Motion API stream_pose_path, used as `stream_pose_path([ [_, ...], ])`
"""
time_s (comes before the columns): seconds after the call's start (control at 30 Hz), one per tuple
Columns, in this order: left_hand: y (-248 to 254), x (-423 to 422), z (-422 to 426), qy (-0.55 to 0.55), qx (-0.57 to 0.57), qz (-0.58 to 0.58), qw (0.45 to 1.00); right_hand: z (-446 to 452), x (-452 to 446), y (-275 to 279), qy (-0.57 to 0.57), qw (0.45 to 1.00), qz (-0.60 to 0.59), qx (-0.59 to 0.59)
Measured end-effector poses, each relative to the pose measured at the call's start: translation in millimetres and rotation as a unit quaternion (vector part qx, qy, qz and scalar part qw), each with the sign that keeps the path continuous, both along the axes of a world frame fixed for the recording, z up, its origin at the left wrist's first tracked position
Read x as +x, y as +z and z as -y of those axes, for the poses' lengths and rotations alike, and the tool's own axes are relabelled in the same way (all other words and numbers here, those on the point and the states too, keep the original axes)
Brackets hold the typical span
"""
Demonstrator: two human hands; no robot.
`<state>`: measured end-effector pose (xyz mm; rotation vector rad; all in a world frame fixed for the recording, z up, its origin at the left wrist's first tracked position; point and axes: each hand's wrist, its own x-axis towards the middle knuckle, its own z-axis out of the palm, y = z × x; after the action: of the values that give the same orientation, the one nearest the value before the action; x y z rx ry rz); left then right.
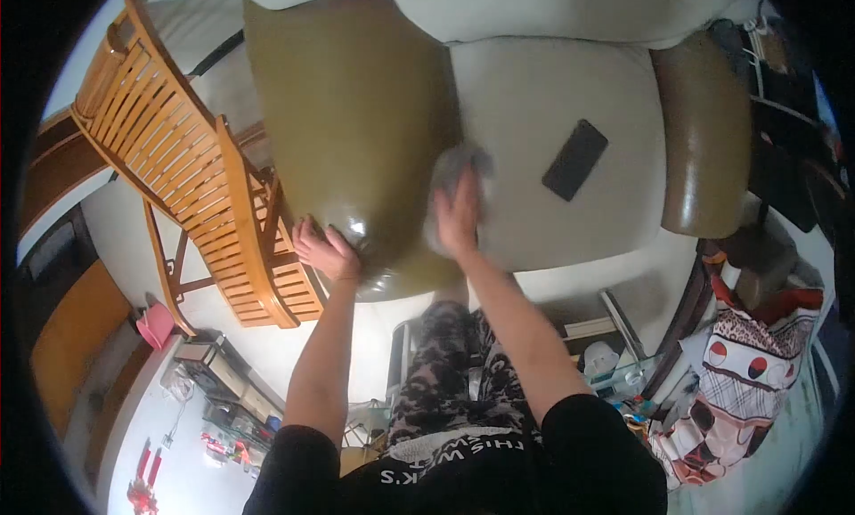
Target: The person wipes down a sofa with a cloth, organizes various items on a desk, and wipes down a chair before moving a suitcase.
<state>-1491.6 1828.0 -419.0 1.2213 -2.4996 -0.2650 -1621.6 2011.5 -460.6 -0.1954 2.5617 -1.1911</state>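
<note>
My right hand (457,214) presses a grey cloth (443,172) against the sofa, across the seam between the olive leather section (356,97) and the beige seat cushion (517,97). The cloth and fingers are slightly blurred. On the front left part of the olive section rests my left hand (326,252), its fingers spread and nothing in it. A black phone (575,161) lies on the beige cushion, to the right of the cloth.
A slatted wooden folding chair (205,186) stands close at the left. The sofa's brown armrest (706,137) bounds the right side. A patterned bag (744,373) stands at the lower right, and a white table (169,444) with small items is at the lower left.
</note>
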Motion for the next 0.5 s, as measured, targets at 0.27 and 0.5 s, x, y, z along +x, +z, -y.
stream_pose_path([
  [0.27,-10.3,3.4,8.5,-0.01,-0.075,0.019,0.997,-64.6,167.6,4.9,-0.111,0.977,0.176,0.055],
  [0.5,-10.8,13.0,27.6,-0.043,-0.103,0.088,0.99,-196.7,105.3,8.4,-0.082,0.961,0.255,-0.063],
])
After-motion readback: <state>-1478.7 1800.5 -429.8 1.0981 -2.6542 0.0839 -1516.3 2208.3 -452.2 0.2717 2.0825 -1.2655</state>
